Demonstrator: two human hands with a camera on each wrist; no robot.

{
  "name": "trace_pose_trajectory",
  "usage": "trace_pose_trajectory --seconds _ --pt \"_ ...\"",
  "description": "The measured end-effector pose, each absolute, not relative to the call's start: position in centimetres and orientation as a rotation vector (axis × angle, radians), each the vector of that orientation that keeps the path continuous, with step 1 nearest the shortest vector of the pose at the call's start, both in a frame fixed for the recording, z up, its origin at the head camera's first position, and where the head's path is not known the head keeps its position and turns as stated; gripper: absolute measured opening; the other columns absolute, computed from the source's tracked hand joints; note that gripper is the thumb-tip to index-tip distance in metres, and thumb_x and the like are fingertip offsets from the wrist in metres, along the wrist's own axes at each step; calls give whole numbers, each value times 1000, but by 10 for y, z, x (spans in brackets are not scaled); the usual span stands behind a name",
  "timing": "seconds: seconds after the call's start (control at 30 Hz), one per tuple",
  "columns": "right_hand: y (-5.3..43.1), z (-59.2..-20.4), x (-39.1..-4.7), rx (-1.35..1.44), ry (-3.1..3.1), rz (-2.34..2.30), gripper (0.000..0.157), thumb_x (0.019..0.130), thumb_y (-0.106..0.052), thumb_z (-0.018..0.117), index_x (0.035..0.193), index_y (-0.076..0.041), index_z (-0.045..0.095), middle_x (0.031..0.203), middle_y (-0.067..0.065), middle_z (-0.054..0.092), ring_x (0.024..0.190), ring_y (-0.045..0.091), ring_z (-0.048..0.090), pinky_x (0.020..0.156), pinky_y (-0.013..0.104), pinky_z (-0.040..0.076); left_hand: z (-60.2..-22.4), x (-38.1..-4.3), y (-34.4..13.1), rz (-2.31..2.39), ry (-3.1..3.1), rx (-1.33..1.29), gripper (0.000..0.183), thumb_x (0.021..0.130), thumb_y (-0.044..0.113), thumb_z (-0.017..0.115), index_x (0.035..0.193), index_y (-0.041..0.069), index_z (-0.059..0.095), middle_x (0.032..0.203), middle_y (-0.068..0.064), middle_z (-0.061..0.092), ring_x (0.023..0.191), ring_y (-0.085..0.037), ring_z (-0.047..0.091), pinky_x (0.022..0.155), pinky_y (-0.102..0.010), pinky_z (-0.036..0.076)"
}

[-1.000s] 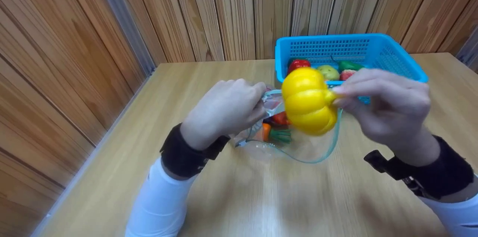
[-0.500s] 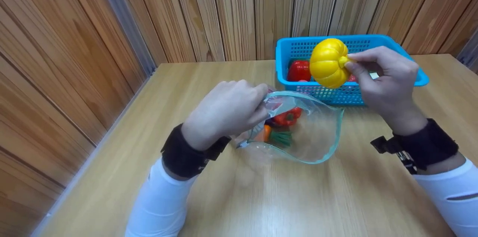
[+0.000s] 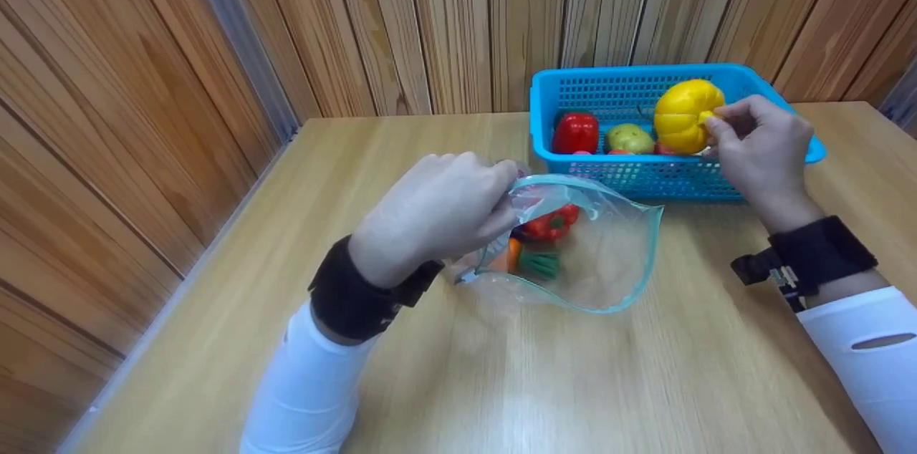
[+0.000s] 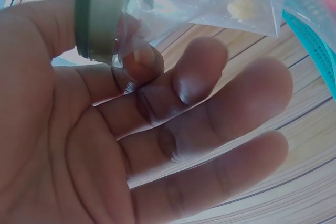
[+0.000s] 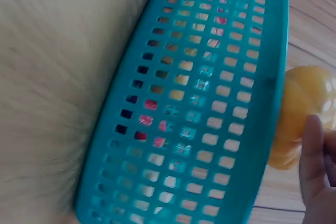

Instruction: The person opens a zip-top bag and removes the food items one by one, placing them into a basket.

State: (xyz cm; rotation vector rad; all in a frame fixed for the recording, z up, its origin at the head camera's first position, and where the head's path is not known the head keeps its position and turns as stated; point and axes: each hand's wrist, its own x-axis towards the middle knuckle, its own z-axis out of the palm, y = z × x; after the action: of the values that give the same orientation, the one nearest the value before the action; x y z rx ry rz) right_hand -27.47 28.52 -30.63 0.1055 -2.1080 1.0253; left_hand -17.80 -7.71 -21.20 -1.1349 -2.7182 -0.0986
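By its short stem, my right hand [image 3: 766,150] pinches a yellow pumpkin [image 3: 686,117] between thumb and fingers, over the right part of the blue basket [image 3: 630,160]. In the right wrist view the pumpkin [image 5: 302,114] shows just past the basket's rim [image 5: 273,93]. My left hand [image 3: 440,207] grips the edge of a clear zip bag [image 3: 609,253], whose mouth gapes toward the right. The left wrist view has the bag's edge [image 4: 102,19] pinched at the thumb and index finger. Inside the bag lie a red pepper [image 3: 553,223] and a carrot with green top [image 3: 537,262].
In the basket are a red bell pepper [image 3: 575,132], a pale green fruit [image 3: 629,139] and some pinkish-red pieces partly hidden by the rim. A wood-plank wall [image 3: 466,24] stands behind the light wooden table [image 3: 444,382].
My right hand has carried the yellow pumpkin from above the bag's mouth, up and right, to over the basket, then lower into it. The left hand and bag stay nearly still.
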Motion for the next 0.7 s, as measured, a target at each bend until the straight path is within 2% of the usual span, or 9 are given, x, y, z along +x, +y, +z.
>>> trace_pose_trajectory --seconds 0.1,0.17,0.37,0.43,0.53,0.7 --pt "287 -309 -277 68 -2170 1051 23 94 -15 67 106 5 68 86 -8 65 63 -13 59 60 6 48 -213 -178 -78 -96 -2716 -1138 26 96 21 54 116 7 64 80 -4 63 63 -17 57 57 -26 48" --pt "286 -309 -276 79 -2193 1028 23 94 -16 66 105 4 69 83 -9 65 61 -15 58 60 6 47 -212 -178 -79 -98 -2720 -1138 27 97 22 54 117 7 64 81 -4 64 63 -17 57 57 -26 48" --pt "269 -300 -267 216 -2101 866 21 92 -15 68 99 4 73 90 17 74 69 -24 50 68 1 40 -212 -177 -79 -94 -2724 -1147 28 97 22 54 118 7 64 81 -4 63 63 -17 57 57 -26 48" --pt "257 -294 -260 317 -1999 836 17 89 -10 70 96 5 74 88 19 74 73 -24 50 71 1 40 -212 -177 -79 -90 -2706 -1152 25 96 21 54 114 7 64 80 -4 63 63 -17 56 56 -26 47" --pt "234 -282 -244 486 -1832 874 12 89 -2 68 95 6 73 80 19 73 71 -18 54 69 4 44 -212 -177 -79 -87 -2671 -1155 22 95 20 54 108 7 65 77 -3 60 62 -16 55 54 -27 45" --pt "193 -262 -207 753 -1608 1023 11 92 9 57 96 11 67 71 21 65 62 2 56 64 9 46 -212 -177 -79 -90 -2654 -1160 19 94 18 53 104 8 65 74 -2 58 60 -16 53 53 -27 43"
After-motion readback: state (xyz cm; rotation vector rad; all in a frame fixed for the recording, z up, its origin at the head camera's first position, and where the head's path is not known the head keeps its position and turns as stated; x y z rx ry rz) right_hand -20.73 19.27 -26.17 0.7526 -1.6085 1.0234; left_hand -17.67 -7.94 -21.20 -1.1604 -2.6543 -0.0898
